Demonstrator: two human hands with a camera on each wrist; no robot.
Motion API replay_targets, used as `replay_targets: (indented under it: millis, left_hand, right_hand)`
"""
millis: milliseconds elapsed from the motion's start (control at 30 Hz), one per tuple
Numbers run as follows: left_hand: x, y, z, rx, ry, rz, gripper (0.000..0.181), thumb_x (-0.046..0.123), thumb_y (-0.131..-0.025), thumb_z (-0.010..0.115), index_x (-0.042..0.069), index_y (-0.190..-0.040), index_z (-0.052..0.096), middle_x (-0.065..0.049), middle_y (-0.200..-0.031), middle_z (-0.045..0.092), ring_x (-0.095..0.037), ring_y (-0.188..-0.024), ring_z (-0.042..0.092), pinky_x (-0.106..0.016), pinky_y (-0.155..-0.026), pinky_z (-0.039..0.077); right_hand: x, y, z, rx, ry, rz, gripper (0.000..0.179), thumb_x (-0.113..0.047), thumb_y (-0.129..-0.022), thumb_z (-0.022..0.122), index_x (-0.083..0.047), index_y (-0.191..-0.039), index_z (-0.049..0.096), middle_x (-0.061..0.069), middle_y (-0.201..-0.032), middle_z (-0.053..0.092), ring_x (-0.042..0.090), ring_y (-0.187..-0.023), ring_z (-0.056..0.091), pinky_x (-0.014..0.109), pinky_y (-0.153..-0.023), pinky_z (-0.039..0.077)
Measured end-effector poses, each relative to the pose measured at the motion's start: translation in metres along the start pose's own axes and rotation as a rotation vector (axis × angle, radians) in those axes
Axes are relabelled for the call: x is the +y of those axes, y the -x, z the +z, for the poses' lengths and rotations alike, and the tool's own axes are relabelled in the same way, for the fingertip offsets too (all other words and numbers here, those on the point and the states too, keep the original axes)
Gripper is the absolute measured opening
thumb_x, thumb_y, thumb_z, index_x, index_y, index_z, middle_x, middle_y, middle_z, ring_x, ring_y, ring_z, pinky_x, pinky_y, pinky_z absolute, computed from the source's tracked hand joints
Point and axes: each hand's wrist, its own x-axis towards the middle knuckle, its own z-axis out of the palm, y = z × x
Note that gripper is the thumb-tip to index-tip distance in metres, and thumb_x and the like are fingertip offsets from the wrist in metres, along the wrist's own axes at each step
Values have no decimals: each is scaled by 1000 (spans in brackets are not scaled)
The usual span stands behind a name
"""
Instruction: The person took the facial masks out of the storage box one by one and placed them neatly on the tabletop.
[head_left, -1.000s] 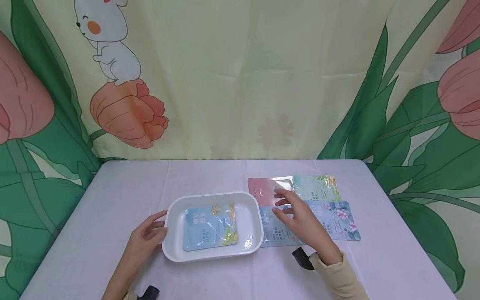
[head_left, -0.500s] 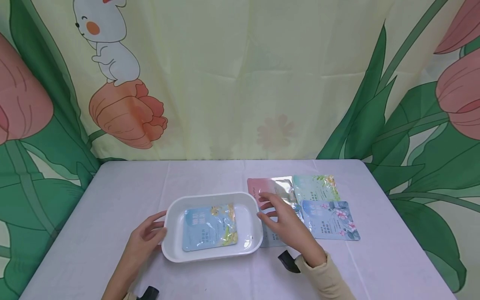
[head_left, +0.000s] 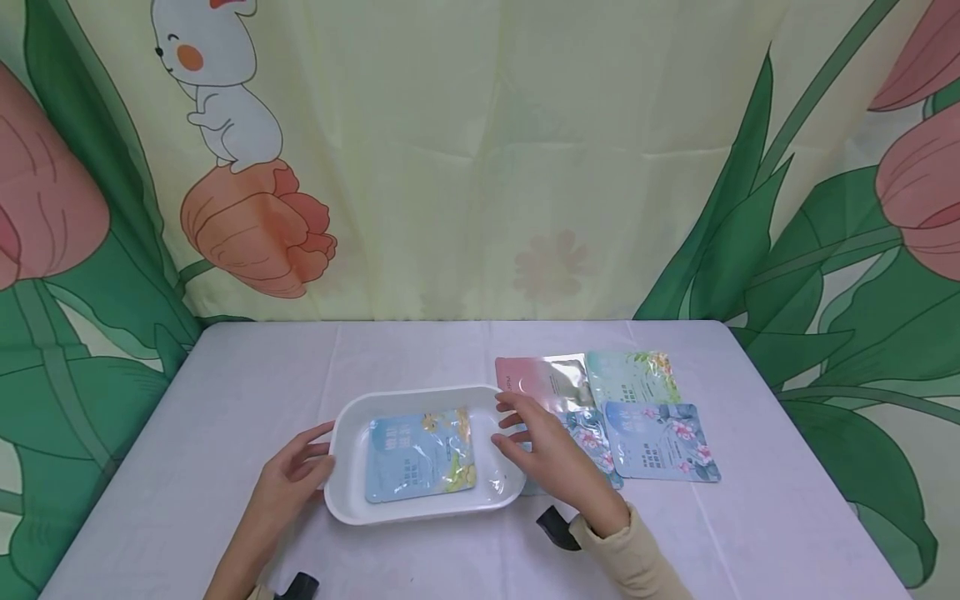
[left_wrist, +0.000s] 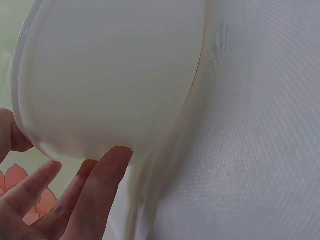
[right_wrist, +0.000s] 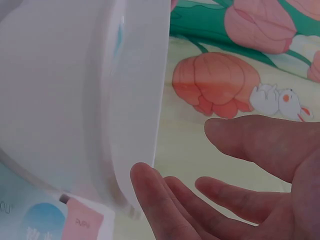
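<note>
A white plastic tray [head_left: 348, 492] stands on the table with one light-blue face mask sachet [head_left: 408, 458] lying flat inside it. My left hand [head_left: 296, 467] is at the tray's left end. Its fingertips [left_wrist: 117, 155] touch the outer wall, fingers nearly straight. My right hand [head_left: 551, 454] hovers at the tray's right rim, fingers spread and holding nothing. In the right wrist view, one fingertip [right_wrist: 142, 175] overlaps the tray's edge. Right of the tray lie a pink sachet [head_left: 528, 373], a green one [head_left: 626, 379] and two blue floral ones [head_left: 660, 442], one partly hidden by my right hand.
A white cloth [head_left: 225, 400] covers the table. Behind its back edge hangs a pale curtain [head_left: 465, 167] printed with tulips and a rabbit. Black straps [head_left: 558, 529] show at both wrists.
My right hand has moved left from over the sachets to the tray's right rim, uncovering more of the pink and blue sachets. My left hand and the tray have stayed in place.
</note>
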Motion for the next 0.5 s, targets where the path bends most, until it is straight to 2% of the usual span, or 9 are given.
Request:
replay_targets:
  millis: [267, 500]
  left_hand:
    - [-2, 0, 0, -4, 11, 1, 55, 35, -95, 67, 27, -145, 47, -15, -134, 59, -24, -109, 67, -26, -74, 58]
    - [-1, 0, 0, -6, 19, -1, 54, 34, -95, 67, 27, -145, 47, -15, -134, 60, -22, -108, 67, -26, -74, 58]
  right_hand:
    - [-1, -2, 12, -71, -47, -41, 58, -18, -94, 68, 1, -142, 42, 19, -132, 55, 35, -112, 63, 44, -93, 55]
    - [-5, -3, 23, -115, -28, -21, 62, -25, -95, 67, 1, -144, 40, 21, -132, 55, 35, -110, 64, 47, -93, 55]
